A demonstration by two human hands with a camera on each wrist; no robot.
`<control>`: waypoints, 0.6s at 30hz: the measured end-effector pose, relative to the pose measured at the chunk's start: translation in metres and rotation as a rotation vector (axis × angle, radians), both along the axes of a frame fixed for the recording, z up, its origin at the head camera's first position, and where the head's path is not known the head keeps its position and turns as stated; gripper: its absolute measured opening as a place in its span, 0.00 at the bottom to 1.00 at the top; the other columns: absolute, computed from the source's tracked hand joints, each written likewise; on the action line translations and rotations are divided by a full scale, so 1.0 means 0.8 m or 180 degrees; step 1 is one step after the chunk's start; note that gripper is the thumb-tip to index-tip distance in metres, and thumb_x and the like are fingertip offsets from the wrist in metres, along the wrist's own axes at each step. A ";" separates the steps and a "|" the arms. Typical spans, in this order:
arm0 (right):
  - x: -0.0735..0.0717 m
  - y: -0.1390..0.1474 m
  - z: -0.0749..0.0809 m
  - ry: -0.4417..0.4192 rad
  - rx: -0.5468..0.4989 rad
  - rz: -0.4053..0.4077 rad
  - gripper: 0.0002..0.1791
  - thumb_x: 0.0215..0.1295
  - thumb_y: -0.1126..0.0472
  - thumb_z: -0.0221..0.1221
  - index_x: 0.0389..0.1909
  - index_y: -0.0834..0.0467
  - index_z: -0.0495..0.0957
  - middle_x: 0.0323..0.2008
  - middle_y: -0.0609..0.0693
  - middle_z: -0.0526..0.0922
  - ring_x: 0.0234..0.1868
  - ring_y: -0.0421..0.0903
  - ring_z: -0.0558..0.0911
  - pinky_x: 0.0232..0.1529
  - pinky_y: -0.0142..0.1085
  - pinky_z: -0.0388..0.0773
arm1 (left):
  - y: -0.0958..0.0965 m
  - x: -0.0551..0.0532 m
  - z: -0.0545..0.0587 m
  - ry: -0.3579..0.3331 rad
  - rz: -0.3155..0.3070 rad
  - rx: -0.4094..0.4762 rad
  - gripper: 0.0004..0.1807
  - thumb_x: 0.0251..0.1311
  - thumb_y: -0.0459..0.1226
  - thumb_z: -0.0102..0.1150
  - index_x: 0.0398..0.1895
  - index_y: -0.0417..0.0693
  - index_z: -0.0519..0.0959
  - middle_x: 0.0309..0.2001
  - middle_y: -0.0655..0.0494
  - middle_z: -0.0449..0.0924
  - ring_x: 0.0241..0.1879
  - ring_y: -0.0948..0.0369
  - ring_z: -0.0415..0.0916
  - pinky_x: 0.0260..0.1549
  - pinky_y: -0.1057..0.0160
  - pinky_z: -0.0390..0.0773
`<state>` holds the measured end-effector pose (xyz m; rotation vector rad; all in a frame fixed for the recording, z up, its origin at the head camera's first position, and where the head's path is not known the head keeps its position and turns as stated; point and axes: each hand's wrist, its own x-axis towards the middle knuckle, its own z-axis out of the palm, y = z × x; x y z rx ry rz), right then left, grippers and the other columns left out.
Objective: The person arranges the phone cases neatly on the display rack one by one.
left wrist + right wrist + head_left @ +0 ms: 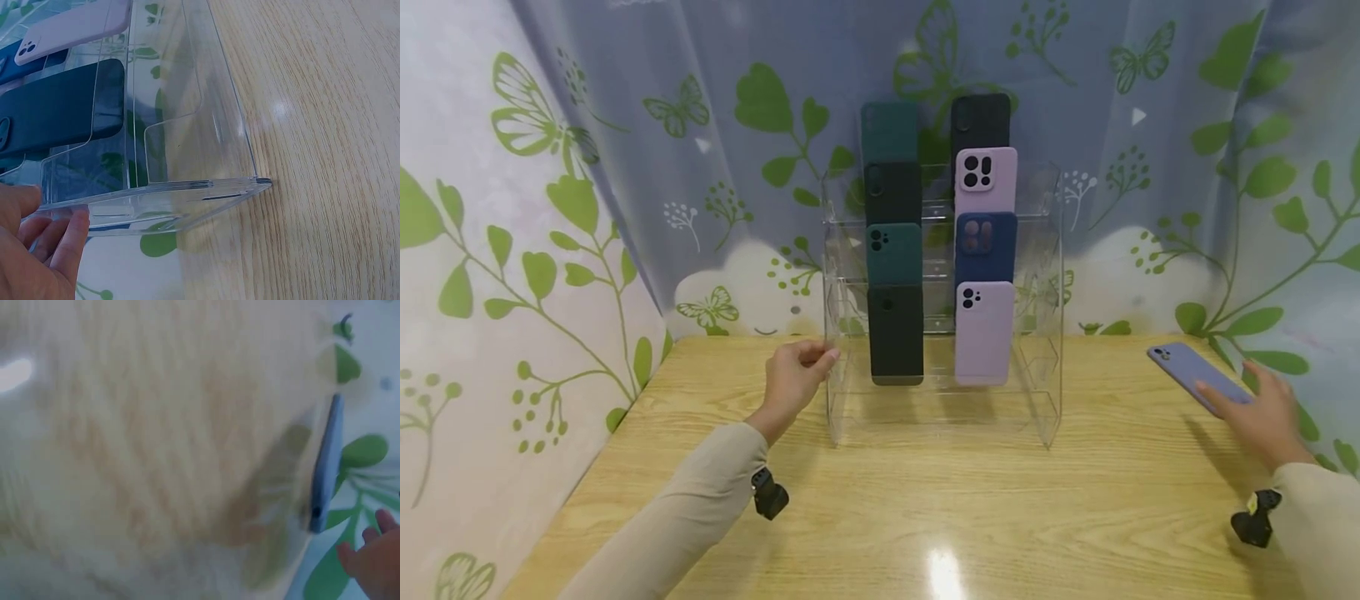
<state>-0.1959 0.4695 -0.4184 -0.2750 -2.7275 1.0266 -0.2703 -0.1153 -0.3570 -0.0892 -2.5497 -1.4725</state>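
A clear stepped display rack stands on the table, bearing two columns of phone cases. The left column is dark, with a black-green case in front; the right one has a pale pink case in front. My left hand pinches the rack's left side edge, thumb and fingers on opposite faces in the left wrist view. At the far right, my right hand is beside a lavender-blue phone case. In the right wrist view, that case appears edge-on, with a gap between it and the fingers.
Behind and along both sides hangs a curtain with leaves and butterflies. The wooden table ends at the curtain. A small black camera sits on the left wrist, another on the right.
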 end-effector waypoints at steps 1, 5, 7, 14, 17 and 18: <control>0.000 0.004 -0.002 -0.0049 0.0026 0.0044 0.49 0.71 0.43 0.49 0.72 0.72 0.35 0.67 0.81 0.34 0.64 0.82 0.41 0.52 0.77 0.50 | 0.000 0.000 0.000 0.0002 -0.0001 -0.0005 0.16 0.62 0.40 0.63 0.49 0.39 0.82 0.42 0.43 0.85 0.37 0.53 0.84 0.34 0.61 0.84; -0.003 0.013 -0.012 -0.0205 0.0219 0.0197 0.48 0.71 0.43 0.48 0.70 0.76 0.37 0.65 0.84 0.39 0.62 0.83 0.45 0.53 0.75 0.51 | -0.001 0.000 0.000 -0.0010 -0.0001 0.0009 0.16 0.62 0.40 0.62 0.49 0.39 0.82 0.42 0.43 0.85 0.37 0.53 0.84 0.34 0.61 0.84; -0.007 0.015 -0.017 -0.0246 0.0353 0.0265 0.48 0.72 0.43 0.47 0.69 0.78 0.38 0.63 0.86 0.43 0.61 0.84 0.48 0.54 0.74 0.52 | -0.001 0.000 0.000 -0.0018 0.0000 0.0016 0.17 0.62 0.41 0.62 0.49 0.39 0.82 0.42 0.44 0.85 0.37 0.53 0.84 0.34 0.61 0.84; -0.025 0.020 -0.034 -0.0506 0.0888 0.0587 0.49 0.73 0.42 0.40 0.63 0.88 0.40 0.58 0.90 0.43 0.57 0.87 0.45 0.49 0.75 0.54 | -0.001 0.000 0.000 0.0024 -0.0013 0.0060 0.16 0.62 0.40 0.63 0.48 0.38 0.83 0.42 0.43 0.85 0.37 0.53 0.84 0.33 0.62 0.84; -0.029 0.018 -0.035 -0.0670 0.1073 0.0683 0.50 0.73 0.41 0.39 0.60 0.90 0.41 0.55 0.92 0.43 0.55 0.90 0.44 0.45 0.77 0.56 | -0.001 -0.001 -0.001 0.0023 -0.0024 0.0076 0.16 0.62 0.39 0.63 0.48 0.38 0.83 0.41 0.43 0.85 0.37 0.54 0.84 0.34 0.62 0.84; -0.030 0.018 -0.036 -0.0715 0.1134 0.0716 0.51 0.73 0.40 0.38 0.60 0.91 0.41 0.54 0.93 0.42 0.54 0.91 0.44 0.45 0.78 0.56 | -0.001 -0.002 -0.002 0.0023 -0.0025 0.0071 0.16 0.62 0.40 0.63 0.48 0.38 0.83 0.41 0.43 0.85 0.37 0.54 0.84 0.33 0.62 0.84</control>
